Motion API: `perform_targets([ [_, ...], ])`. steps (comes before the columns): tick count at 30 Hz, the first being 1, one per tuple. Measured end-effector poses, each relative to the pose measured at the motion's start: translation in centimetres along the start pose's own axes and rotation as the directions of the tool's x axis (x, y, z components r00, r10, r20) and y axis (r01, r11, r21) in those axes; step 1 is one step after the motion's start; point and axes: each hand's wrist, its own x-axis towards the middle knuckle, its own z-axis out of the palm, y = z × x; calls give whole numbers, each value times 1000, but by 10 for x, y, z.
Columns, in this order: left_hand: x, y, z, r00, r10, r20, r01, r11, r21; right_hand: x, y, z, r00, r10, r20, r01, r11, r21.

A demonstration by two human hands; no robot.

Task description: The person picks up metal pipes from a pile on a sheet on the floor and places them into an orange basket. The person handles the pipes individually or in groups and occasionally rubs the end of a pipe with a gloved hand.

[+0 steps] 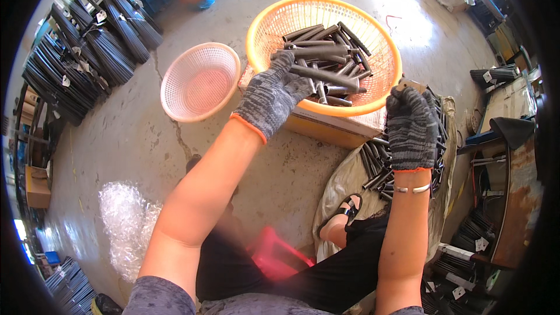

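My left hand (273, 90), in a grey-and-black knit glove with an orange cuff, reaches over the near left rim of an orange-rimmed plastic basket (385, 38). Its fingers close round the left end of a dark tube (321, 51); the palm side is hidden. Short dark tubes of several widths lie heaped in the basket, another one (326, 76) just below the thumb. Right of the basket, my gloved right hand (412, 128) is a fist, knuckles up. From its top sticks a small flat tan piece (412, 86) with a dark spot; the rest is covered.
The basket rests on a cardboard box (326, 128). A pale pink basket (201, 81) stands to its left. More tubes (376, 166) lie on a sheet (338, 192) by my foot. Clear plastic wrap (125, 221) lies at left; bundled dark rods (76, 64) line the left wall.
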Motion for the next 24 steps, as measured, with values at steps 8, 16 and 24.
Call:
perform_targets([
  [8,16,-3,-76,817,268,511,-548,635,544,-14,-4,26,998,61,22,-62,994,85],
  [16,-18,9,-28,997,45,68,-66,935,350,-10,-9,23,999,34,-16,-33,999,43],
  [24,-21,14,-27,973,-40,227,-79,867,491,2,-12,1,997,-20,-74,22,999,36],
])
